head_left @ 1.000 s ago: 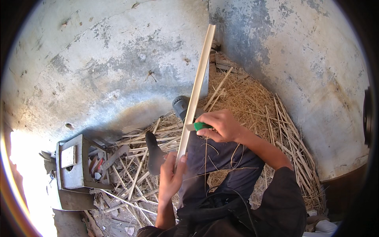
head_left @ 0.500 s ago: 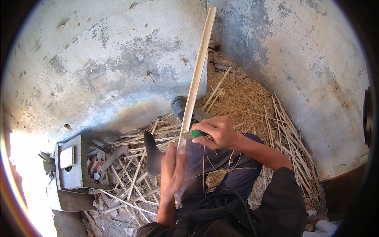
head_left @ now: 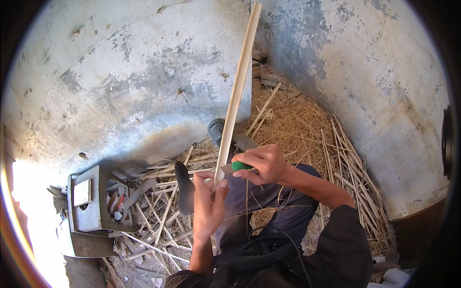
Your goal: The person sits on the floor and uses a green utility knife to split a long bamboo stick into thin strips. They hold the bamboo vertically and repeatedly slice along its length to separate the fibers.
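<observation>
A long pale wooden strip [head_left: 236, 96] stands tilted, running from my lap up toward the wall corner. My left hand [head_left: 207, 207] grips its lower end, fingers pressed against it. My right hand [head_left: 263, 164] holds a green-handled knife [head_left: 236, 167] with the blade laid against the strip just above my left thumb. Thin fibres hang down from the strip over my dark-trousered legs [head_left: 269, 206]. My two dark shoes [head_left: 184, 187] rest among the cut sticks.
A heap of dry straw and split sticks [head_left: 307, 129] fills the corner between grey plastered walls [head_left: 125, 81]. A grey concrete block with small tools [head_left: 91, 201] sits at my left. More loose sticks [head_left: 153, 225] lie around my feet.
My right hand with the knife has slid down the strip toward my left hand. The strip has shifted slightly.
</observation>
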Demonstrator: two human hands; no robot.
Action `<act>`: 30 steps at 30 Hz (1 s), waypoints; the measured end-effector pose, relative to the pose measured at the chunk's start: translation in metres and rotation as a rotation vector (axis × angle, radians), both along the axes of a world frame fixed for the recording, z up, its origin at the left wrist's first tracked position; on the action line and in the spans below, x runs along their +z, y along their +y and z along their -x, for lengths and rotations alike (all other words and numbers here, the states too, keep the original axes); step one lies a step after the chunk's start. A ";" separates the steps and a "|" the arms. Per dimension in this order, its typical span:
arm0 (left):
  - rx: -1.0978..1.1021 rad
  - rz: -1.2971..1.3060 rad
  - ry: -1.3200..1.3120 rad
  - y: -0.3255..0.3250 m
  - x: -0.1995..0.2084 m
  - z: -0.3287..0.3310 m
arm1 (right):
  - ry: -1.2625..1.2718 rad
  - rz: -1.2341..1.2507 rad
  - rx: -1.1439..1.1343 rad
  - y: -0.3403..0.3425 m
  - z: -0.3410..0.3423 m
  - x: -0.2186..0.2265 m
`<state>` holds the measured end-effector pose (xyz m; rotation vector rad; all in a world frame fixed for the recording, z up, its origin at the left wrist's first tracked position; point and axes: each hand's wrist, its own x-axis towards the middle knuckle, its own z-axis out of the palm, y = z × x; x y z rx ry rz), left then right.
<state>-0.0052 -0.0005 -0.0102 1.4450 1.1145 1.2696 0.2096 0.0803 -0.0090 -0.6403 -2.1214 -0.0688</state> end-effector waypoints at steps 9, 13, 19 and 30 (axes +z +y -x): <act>-0.009 -0.062 0.096 0.005 0.004 0.003 | -0.007 0.043 -0.061 0.002 -0.003 -0.001; -0.086 -0.074 0.010 0.005 -0.002 0.008 | 0.030 0.062 -0.061 0.003 -0.003 0.000; -0.029 -0.010 0.096 0.004 0.004 0.009 | 0.008 0.045 -0.059 0.003 -0.004 -0.002; 0.087 -0.109 0.257 0.001 0.009 0.006 | -0.021 0.027 -0.039 0.000 -0.001 -0.002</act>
